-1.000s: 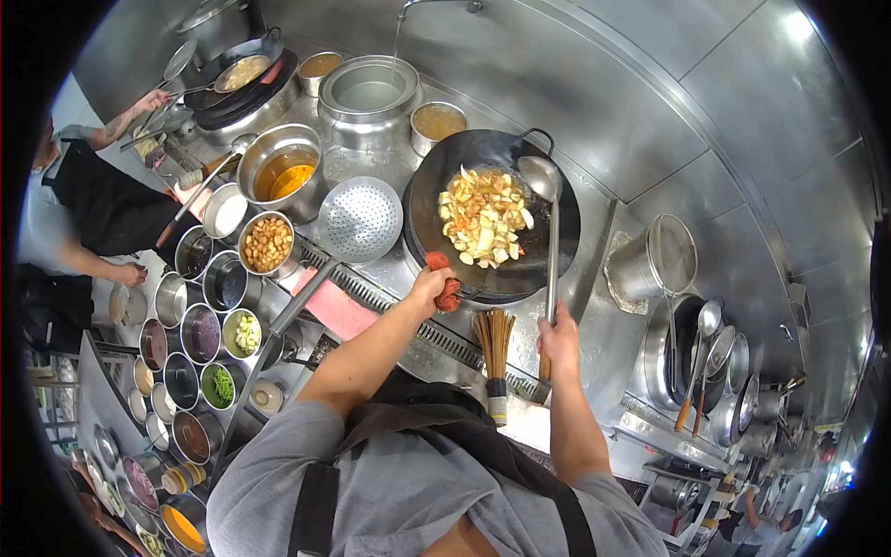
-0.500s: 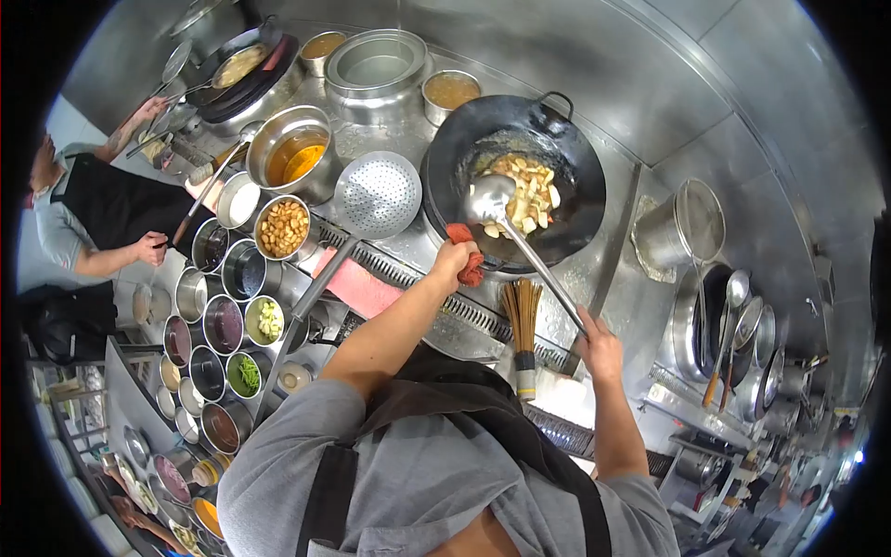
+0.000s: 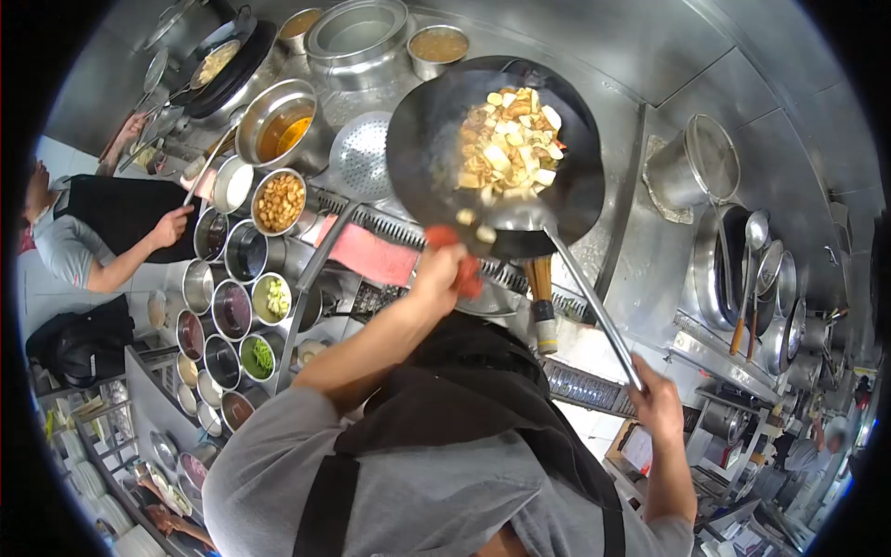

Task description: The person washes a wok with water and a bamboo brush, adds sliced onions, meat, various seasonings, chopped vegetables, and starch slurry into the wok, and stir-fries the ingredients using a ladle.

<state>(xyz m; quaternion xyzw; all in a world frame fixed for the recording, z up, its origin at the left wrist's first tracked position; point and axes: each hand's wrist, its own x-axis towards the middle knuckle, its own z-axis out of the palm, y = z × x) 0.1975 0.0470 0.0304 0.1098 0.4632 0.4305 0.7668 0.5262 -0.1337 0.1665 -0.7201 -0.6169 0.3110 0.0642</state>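
Observation:
My left hand (image 3: pixel 438 274) is closed around a red cloth (image 3: pixel 467 277) at the near edge of a black wok (image 3: pixel 422 176); the part of the wok under the cloth is hidden. The wok is tilted, and sliced food (image 3: pixel 510 144) is bunched inside it, with a few blurred pieces in the air near the close rim. In my right hand (image 3: pixel 655 399) is the end of a long metal handle belonging to a ladle (image 3: pixel 603 316). Its bowl (image 3: pixel 522 215) sits at the wok's near rim, partly covered by pieces of food.
Left of the wok lie a perforated skimmer (image 3: pixel 364 158) and a pot of orange liquid (image 3: pixel 249 139). Ingredient tins (image 3: pixel 223 362) stand further left, near a co-worker's hand (image 3: pixel 172 227). A bamboo brush (image 3: pixel 544 316) is below the wok; a strainer pot (image 3: pixel 691 167) stands right.
The wok has tipped, and its food has shifted upward, with some pieces airborne. My right hand and the ladle have moved down and right. The view has shifted slightly.

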